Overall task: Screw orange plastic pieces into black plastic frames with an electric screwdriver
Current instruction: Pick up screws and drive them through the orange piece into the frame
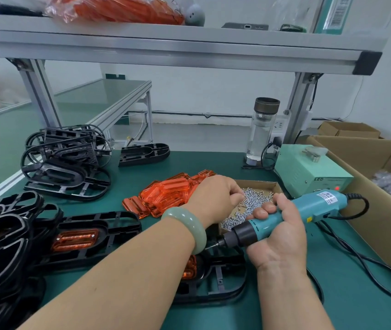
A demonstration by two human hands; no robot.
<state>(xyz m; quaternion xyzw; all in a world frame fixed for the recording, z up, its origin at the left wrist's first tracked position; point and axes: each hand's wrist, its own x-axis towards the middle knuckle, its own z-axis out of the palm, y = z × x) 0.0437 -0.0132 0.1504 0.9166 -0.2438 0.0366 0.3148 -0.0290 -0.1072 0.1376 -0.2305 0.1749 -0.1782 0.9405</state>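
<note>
While the right hand (278,236) is gripping the electric screwdriver (285,217), fingers wrapped fully round the teal barrel, the bit is pointing left, just on the near side of the screw tray (256,184). Black frame (220,279) is lying under the bit, nearer than the tray, with an orange piece (189,267) sitting in it, mostly hidden by the left forearm. Second frame (118,234) is lying near-left of the tray, its orange insert (75,239) seated in the middle. Left hand (216,198), green bangle (187,225) on the wrist, is reaching over the tray's left edge, fingers curling down into the loose screws (254,198); can't tell if it's pinching one. Loose orange pieces (166,196) are lying heaped just left of the tray. Stacked empty frames (65,163) are sitting well left of the tray, farther back. Green power unit (309,170) is sitting just behind-right of the tray, red lamp glowing. Water bottle (262,132) is standing behind the tray, farther still.
</note>
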